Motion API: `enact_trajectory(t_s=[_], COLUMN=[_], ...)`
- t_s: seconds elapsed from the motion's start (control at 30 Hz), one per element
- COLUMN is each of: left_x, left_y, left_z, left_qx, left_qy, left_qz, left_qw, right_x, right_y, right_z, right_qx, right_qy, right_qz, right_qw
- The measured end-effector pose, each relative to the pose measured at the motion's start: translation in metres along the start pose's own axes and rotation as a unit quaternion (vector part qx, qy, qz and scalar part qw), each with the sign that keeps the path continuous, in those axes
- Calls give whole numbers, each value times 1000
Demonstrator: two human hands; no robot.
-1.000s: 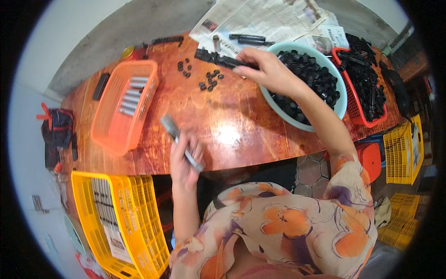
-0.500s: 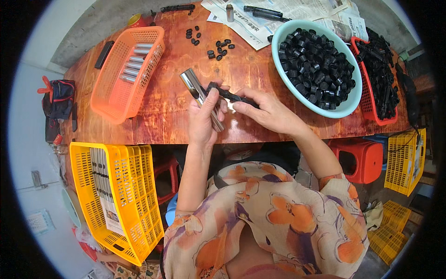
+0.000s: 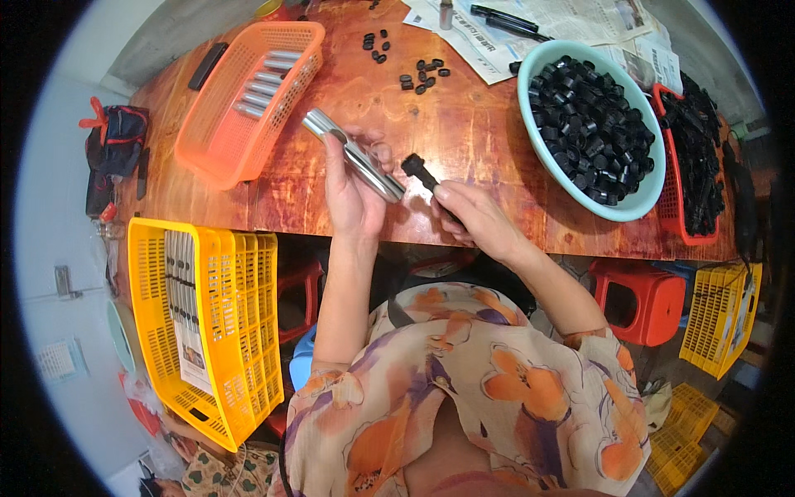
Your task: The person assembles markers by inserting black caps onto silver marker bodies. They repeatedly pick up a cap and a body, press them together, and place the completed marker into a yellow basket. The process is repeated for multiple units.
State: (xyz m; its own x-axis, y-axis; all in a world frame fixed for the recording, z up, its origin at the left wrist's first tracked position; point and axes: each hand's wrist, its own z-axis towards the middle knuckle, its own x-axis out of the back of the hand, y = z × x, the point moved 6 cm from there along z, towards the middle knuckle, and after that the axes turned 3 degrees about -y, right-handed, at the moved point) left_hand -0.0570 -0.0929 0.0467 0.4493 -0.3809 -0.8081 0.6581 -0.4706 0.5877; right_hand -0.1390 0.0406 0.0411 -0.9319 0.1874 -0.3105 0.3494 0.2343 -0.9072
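My left hand (image 3: 356, 203) is closed around shiny metal tubing (image 3: 363, 168), held slanting over the table's near edge. It looks like two tubes side by side, though the fingers partly cover them. To its right, my right hand (image 3: 487, 217) grips a slim black plastic part (image 3: 421, 172) with a thicker head that points up and left. The black part and the tubing are apart. The lower end of the black part is hidden in my fingers.
Left stands an orange basket (image 3: 217, 153) with metal tubes; below it, a yellow crate (image 3: 242, 331) with more tubes. Small black pieces (image 3: 424, 76) lie mid-table. Right are a light-blue basin (image 3: 537, 149) of black caps and a red basket (image 3: 667, 197) of black parts. Another person's patterned clothing (image 3: 224, 474) shows lower left.
My right hand has drawn the black part away from the tubing, down and to the right. The left hand still holds the tubing. The view has shifted, so the table's contents sit further right.
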Motion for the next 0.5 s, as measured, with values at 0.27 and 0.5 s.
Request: enact_trajectory(t_s=[0.27, 0.5], left_x=[1, -5], left_y=[4, -11], left_z=[9, -2], left_qx=[-54, -62], left_qy=[48, 65], left_qz=[-39, 37], left_qw=[997, 995], right_x=[2, 7], right_y=[25, 22], right_z=[-7, 7], right_qx=[3, 2], right_qy=[40, 32], right_qz=[-150, -180], right_qw=[988, 983])
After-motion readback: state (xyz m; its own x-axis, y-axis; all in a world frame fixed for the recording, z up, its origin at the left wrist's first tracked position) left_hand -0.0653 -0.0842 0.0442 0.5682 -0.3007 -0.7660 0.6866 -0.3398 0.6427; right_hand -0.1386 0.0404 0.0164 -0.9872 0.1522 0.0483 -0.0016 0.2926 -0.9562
